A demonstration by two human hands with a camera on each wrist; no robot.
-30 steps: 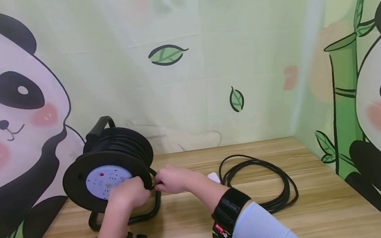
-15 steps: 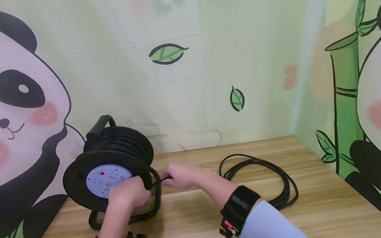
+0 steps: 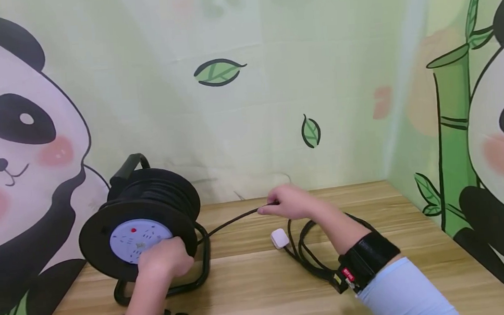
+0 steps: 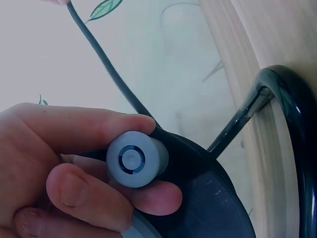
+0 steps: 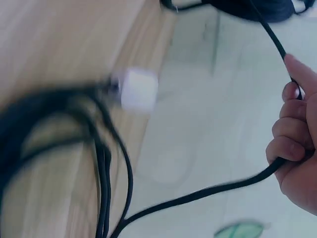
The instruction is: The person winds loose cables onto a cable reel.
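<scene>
A black cable reel (image 3: 96, 246) with a pale socket panel (image 3: 129, 239) stands on the left of the table, cable wound on its drum. My left hand (image 3: 165, 261) is at its front right; the left wrist view shows it pinching a grey round knob (image 4: 136, 161) between finger and thumb. Out to the right, my right hand (image 3: 291, 202) grips the black cable (image 3: 234, 220), which runs from the reel up to my fingers. In the right wrist view the cable (image 5: 208, 191) leaves that hand toward the loose coil.
A loose coil of cable (image 3: 315, 269) lies on the wooden table (image 3: 243, 293), partly behind my right forearm. At its left sits a white plug (image 3: 279, 238). The reel's tubular stand (image 3: 190, 287) rests on the table. A panda-printed cloth (image 3: 250, 128) hangs behind.
My right hand has moved right and upward away from the reel, and a longer stretch of cable now spans between them. The plug has come into view; my left hand stays at the reel.
</scene>
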